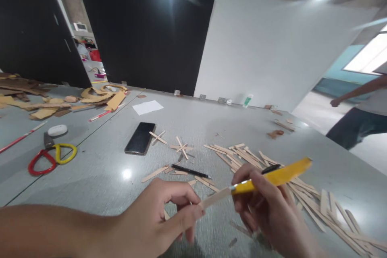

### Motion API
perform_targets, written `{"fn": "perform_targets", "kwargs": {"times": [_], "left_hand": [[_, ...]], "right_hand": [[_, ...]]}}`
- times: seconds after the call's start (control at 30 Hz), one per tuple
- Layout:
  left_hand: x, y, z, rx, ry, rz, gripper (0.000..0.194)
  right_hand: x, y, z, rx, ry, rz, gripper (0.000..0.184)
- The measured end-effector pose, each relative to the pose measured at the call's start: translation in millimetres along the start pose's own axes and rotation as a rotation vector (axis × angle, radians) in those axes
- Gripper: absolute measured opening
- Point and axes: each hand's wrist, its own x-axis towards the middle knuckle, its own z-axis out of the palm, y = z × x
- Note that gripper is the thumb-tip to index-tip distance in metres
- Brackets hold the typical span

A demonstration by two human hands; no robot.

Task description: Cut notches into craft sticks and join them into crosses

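Note:
Between thumb and fingers, my left hand (pixel 178 209) pinches one end of a flat wooden craft stick (pixel 216 198), held above the table. My right hand (pixel 266 201) is closed around a yellow utility knife (pixel 276 176), its metal tip at the stick's other end. Whether the blade is cutting into the wood cannot be made out. Just beyond my hands lie a black pen (pixel 191 170) and cut stick pieces (pixel 155 173). A pile of craft sticks (pixel 314 199) spreads behind and to the right of my right hand.
Crossed sticks (pixel 182 148) lie near a black phone (pixel 140 138). To the left are scissors (pixel 51 157), a white case (pixel 57 130) and cardboard scraps (pixel 102 96). Black and white panels (pixel 248 52) stand behind the table. A person (pixel 363 105) is at the far right.

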Motion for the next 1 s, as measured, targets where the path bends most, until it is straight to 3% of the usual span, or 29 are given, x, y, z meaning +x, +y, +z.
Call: {"fn": "perform_targets", "kwargs": {"times": [0.2,0.27,0.37,0.43,0.57,0.7,0.83,1.0], "left_hand": [[9.8,-18.8,-0.9,0.416,0.217,0.486,0.017],[15.3,-33.6,2.4,0.490,0.181,0.543,0.015],[22.6,-59.1,9.9,0.551,-0.041,0.482,0.017],[26.2,-73.4,14.4,0.555,-0.124,0.477,0.016],[30.0,-85.3,17.9,0.534,-0.098,0.469,0.023],[30.7,-81.7,16.3,0.490,-0.040,0.400,0.029],[32.3,-80.1,14.6,0.480,0.015,0.317,0.024],[35.9,-83.9,12.7,0.449,-0.016,0.292,0.021]], "right_hand": [[3.7,-1.8,-37.1,-0.343,0.112,-0.136,0.034],[-0.3,-2.3,-37.4,-0.444,0.113,-0.126,0.040],[-6.7,0.5,-30.1,-0.552,0.097,-0.081,0.028],[-11.3,8.8,-25.0,-0.598,0.100,-0.062,0.028],[-20.6,39.1,-21.2,-0.636,0.182,-0.105,0.030],[-24.6,61.8,-24.1,-0.669,0.113,-0.036,0.035],[-24.7,64.6,-24.6,-0.692,0.099,-0.058,0.029],[-30.7,60.8,-13.4,-0.627,0.187,-0.066,0.027]]}}
